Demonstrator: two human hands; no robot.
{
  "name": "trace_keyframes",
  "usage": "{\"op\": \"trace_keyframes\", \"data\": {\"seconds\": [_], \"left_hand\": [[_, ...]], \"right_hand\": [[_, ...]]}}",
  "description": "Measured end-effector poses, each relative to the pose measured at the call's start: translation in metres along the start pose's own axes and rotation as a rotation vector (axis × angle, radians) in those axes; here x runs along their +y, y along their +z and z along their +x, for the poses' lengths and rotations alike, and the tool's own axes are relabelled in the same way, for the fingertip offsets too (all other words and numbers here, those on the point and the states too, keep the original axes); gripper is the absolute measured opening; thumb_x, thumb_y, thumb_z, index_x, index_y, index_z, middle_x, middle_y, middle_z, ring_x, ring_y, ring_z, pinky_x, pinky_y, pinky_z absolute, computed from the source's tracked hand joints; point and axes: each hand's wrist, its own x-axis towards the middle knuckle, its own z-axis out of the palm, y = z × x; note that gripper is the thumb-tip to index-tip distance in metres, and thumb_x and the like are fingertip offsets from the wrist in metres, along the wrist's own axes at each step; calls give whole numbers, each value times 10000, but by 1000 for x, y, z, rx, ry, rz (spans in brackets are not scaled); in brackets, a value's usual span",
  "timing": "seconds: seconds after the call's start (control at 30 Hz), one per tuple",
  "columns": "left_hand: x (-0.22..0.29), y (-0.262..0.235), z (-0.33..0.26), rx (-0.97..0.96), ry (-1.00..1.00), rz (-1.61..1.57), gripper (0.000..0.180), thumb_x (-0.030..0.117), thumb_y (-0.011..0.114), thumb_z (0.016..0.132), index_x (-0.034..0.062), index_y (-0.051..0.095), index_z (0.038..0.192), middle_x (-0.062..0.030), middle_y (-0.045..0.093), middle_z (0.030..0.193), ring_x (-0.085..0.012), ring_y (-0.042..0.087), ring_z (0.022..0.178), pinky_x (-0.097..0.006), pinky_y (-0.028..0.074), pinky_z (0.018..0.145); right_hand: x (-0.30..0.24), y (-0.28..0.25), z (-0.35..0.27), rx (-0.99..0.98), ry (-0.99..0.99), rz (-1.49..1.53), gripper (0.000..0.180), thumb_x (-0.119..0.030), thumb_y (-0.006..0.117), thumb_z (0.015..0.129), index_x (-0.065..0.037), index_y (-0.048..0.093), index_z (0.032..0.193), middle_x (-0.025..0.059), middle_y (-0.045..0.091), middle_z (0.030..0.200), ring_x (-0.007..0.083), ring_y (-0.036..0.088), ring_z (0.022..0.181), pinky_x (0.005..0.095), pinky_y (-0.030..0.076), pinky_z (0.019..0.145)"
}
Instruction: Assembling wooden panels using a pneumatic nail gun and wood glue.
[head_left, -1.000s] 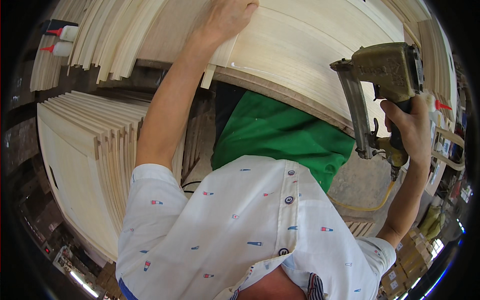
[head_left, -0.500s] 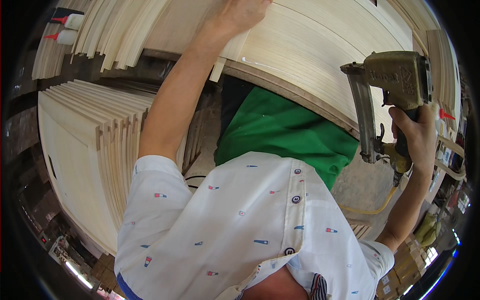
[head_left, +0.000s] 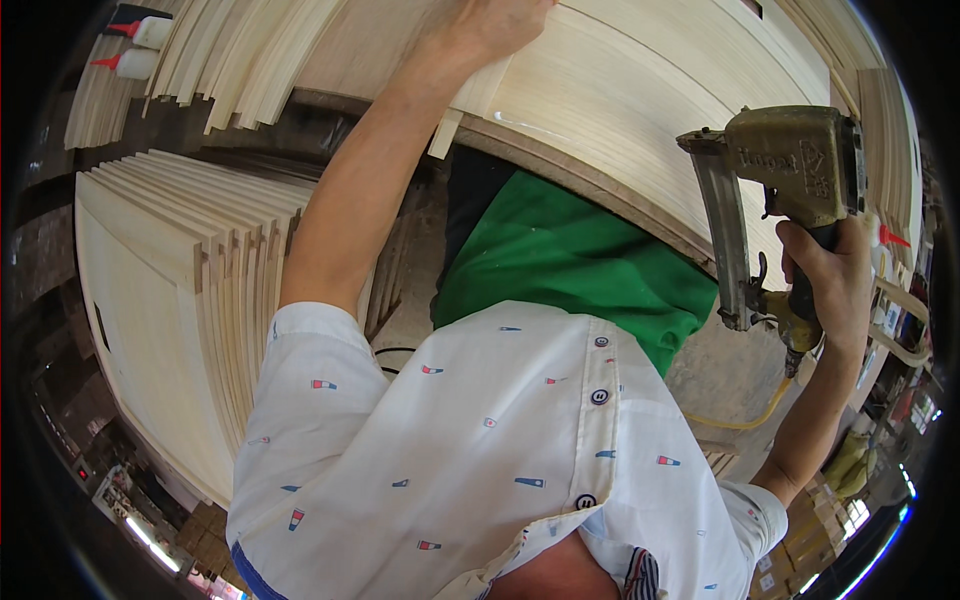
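My right hand (head_left: 835, 270) is wrapped round the dark grip of a worn, brass-coloured pneumatic nail gun (head_left: 790, 150), held upright over the right side of the bench. Its long magazine hangs down on the left, and a yellow hose joins at the bottom. At the upper edge of the view, my left hand (head_left: 500, 28) lies over a pale wooden panel (head_left: 620, 110), with bent fingers partly cut off by the picture's edge. Whatever they hold is hidden. A white streak of glue (head_left: 520, 127) runs on the panel near its front edge. Below my left wrist, a short wood strip (head_left: 445, 134) juts over the bench edge.
Several framed panels (head_left: 150, 280) stand stacked at the left. Beyond them lie bundles of wood strips (head_left: 240, 60) and two white glue bottles (head_left: 135, 65) with red tips. Another red-tipped bottle (head_left: 885, 235) is behind my right hand. The yellow hose (head_left: 745, 422) trails low at the right.
The view has shifted slightly. My left hand sits a little further right in the picture; the nail gun stays in my right hand, almost unmoved.
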Motion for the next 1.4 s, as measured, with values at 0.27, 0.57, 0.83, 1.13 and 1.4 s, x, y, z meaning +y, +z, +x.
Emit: {"op": "trace_keyframes", "data": {"seconds": [0.27,0.57,0.83,1.13,1.4], "left_hand": [[4,2,3,13,18,4,160,41,532,829,-11,670,765,-142,608,894,-317,593,911,-397,476,818],[29,-11,6,-96,-116,-45,149,73,562,826,-13,654,904,-173,584,1007,-340,566,998,-417,460,867],[-8,-6,-3,81,-102,62,575,264,667,786,-3,489,1263,-257,512,1201,-429,470,1145,-470,396,976],[-23,-11,-7,168,169,-195,414,303,491,916,-26,529,1165,-259,581,1083,-430,534,1040,-487,416,894],[-19,-16,-12,256,269,-66,325,190,445,945,-19,535,1176,-218,587,1068,-380,562,1020,-445,427,902]], "right_hand": [[-5,2,-1,5,-15,4,245,-133,722,800,27,554,879,35,577,638,79,519,525,226,406,483],[-57,17,-4,-112,-127,-84,276,-148,727,781,67,613,910,38,598,647,85,549,555,247,434,508],[-91,81,29,-274,-246,-136,337,-185,694,774,81,599,957,75,596,680,125,560,596,283,458,569],[-102,104,41,-297,-295,-193,342,-185,679,767,72,590,975,114,589,677,178,560,612,337,467,616],[-103,102,42,-270,-361,-295,327,-201,729,798,71,596,924,54,610,702,109,572,606,277,464,565]]}}
